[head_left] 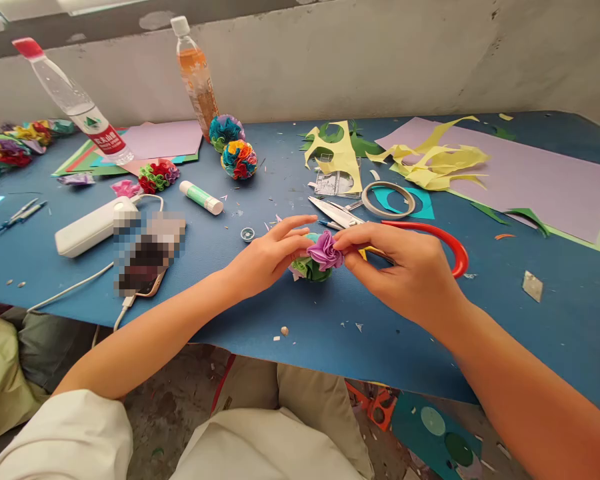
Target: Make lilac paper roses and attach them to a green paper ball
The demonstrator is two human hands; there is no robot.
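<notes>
Both hands meet over a small paper flower ball of purple, green and teal ruffles, just above the blue table. My left hand cups the ball from the left, its index finger stretched out over the top. My right hand pinches the purple ruffle from the right with thumb and forefinger. Red-handled scissors lie right behind my right hand, blades pointing left.
Two finished paper balls, a glue stick, a tape ring, two bottles, a power bank with phone and cable, lilac sheets and yellow scraps lie on the table. A wall stands behind.
</notes>
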